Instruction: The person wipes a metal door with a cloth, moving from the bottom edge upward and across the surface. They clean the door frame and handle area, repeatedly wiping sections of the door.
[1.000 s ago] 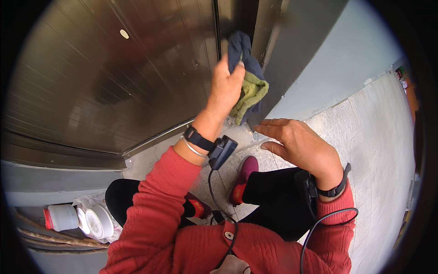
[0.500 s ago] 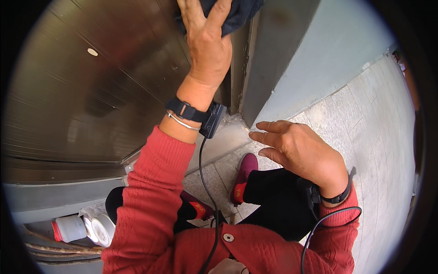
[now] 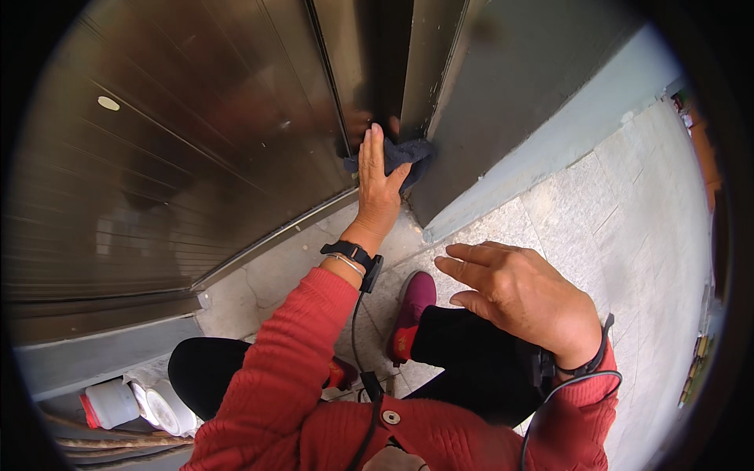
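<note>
Wearing red knit sweater (image 3: 275, 369). Behind left fingers (image 3: 377, 151), 1 black strap (image 3: 355, 253) and 1 silvery bangle (image 3: 350, 264) are showing; behind right fingers (image 3: 465, 270), 1 black cable (image 3: 581, 377) is looping.

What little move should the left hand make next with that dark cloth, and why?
I'd probably slide the dark blue cloth a little way up the metal frame. The left hand lies over it with fingers stretched out, and the cloth is low down, near the floor, with more frame above it.
</note>
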